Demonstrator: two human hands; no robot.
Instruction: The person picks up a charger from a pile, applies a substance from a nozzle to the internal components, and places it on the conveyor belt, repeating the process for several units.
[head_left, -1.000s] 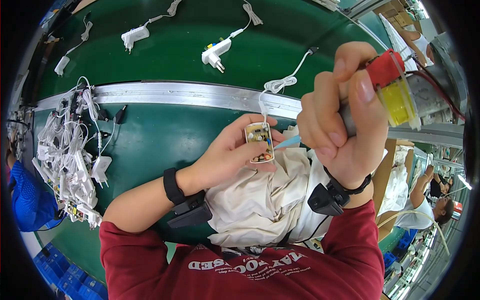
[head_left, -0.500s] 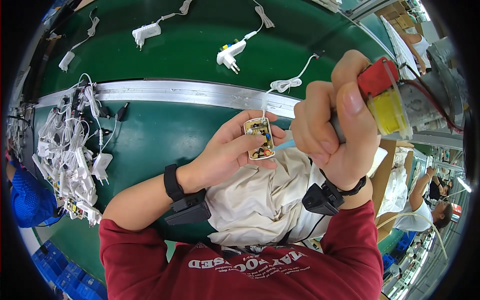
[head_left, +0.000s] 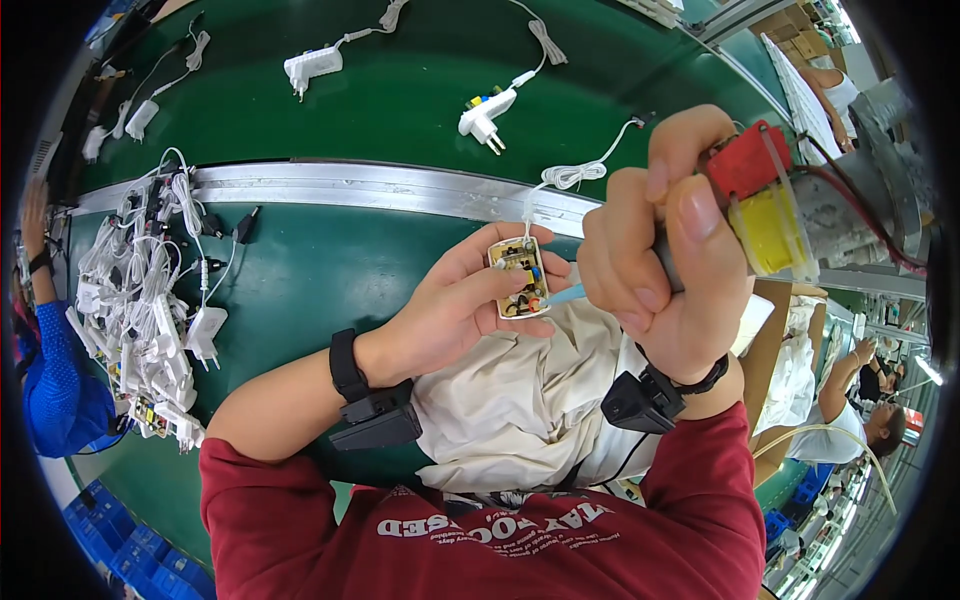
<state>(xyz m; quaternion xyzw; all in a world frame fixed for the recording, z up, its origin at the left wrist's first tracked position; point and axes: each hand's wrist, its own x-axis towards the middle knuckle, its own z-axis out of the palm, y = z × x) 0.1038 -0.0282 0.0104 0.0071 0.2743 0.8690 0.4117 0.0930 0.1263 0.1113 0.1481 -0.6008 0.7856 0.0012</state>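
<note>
An open white power adapter (head_left: 517, 300), its circuit board facing up, lies in my left hand (head_left: 465, 295). The thumb presses on the board's components, and the fingers wrap behind the casing. My right hand (head_left: 670, 250) is closed round a hand-held dispenser (head_left: 775, 225) with a red block and yellow wrapping on its grey body. Its light-blue tapered nozzle (head_left: 568, 294) points left, the tip at the lower right edge of the board. Whether it touches a component, I cannot tell. From the adapter's top, a white cable (head_left: 530, 212) runs up across the metal rail.
White adapters and cables are piled (head_left: 150, 320) at the left. Beyond the metal rail (head_left: 330, 180), adapters (head_left: 488, 118) lie spaced along a green belt (head_left: 400, 110). Pale cloth (head_left: 510, 400) covers my lap. A co-worker's blue sleeve (head_left: 60, 370) shows far left; blue crates (head_left: 140, 550) stand below.
The adapters on the green belt have shifted right, and another shows at its left end. A co-worker's arm has come up at the far left. My right hand has moved slightly left.
</note>
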